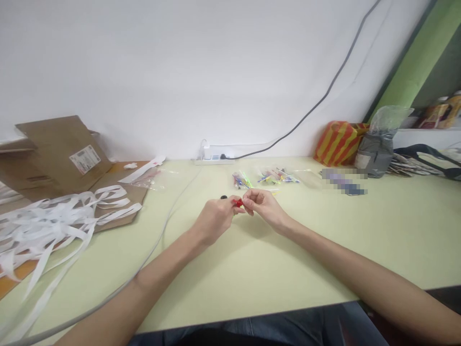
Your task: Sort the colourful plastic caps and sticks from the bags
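**Item 1:** small glossy red plastic piece [237,203], held in the air above the tabletop between both hands, its shape largely hidden by the fingers. It is likely light, stiff and slick, and small enough to slip, so the firmest hold would be a fingertip pinch on its opposite edges.

**Item 2:** left hand [216,218], its grip closed in a tight pinch on the red piece from 9 o'clock.

**Item 3:** right hand [264,207], its grip also closed in a pinch on the red piece from 3 o'clock, with the fingers curled.

**Item 4:** small black piece [224,197], just beside the red piece at 10 o'clock, at the left hand's fingertips. Whether the two are joined cannot be told.

**Item 5:** clear plastic bags of small multicoloured parts [277,176], lying at 12 o'clock on the pale green tabletop [288,254].

**Item 6:** white power strip [214,161], against the wall at 11 o'clock.

**Item 7:** brown corrugated cardboard sheets [61,154], at 10 o'clock.

**Item 8:** tangled white paper strips [46,226], at 9 o'clock.

**Item 9:** orange-and-yellow striped bag [340,143], at 2 o'clock.
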Available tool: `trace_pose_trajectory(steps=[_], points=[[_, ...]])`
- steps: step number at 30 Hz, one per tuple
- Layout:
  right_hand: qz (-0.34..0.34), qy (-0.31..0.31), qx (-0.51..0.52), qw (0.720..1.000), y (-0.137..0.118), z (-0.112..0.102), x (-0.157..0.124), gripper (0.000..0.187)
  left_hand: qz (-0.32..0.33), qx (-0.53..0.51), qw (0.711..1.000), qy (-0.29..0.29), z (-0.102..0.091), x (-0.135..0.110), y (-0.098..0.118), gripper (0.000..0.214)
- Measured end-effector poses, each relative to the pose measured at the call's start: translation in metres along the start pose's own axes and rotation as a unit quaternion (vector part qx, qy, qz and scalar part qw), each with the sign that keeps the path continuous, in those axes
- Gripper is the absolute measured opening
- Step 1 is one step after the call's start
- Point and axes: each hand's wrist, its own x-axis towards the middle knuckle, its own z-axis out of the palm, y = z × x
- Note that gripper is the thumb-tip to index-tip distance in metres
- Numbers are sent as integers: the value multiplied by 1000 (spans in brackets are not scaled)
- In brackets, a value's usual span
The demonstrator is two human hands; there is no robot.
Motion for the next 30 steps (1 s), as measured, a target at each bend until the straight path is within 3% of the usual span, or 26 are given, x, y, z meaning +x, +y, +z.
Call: trace_pose_trajectory(steps=[8,13,17,21,24,27,30], points=[[-49,-20,-35,998,5,2,-2,39,-6,9,1000,-11,3,-4,5,18],[-102,39,-117,987,2,8,-10,24,27,80,996,26,6,-8,13,16],[-117,64,-203,970,0,11,-13,14,32,94,995,20,6,-7,11,20],[-147,34,-247,957,-7,10,-9,8,-28,31,999,16,2,2,9,17],[-199,-22,-311,929,-17,0,-6,13,-62,0,998,27,3,6,8,18],[-232,-66,-396,886,-30,-20,-2,12,-37,31,999,25,6,6,4,22],[-167,-56,-457,872,-39,-46,2,11,-25,61,997,30,6,5,-4,27]])
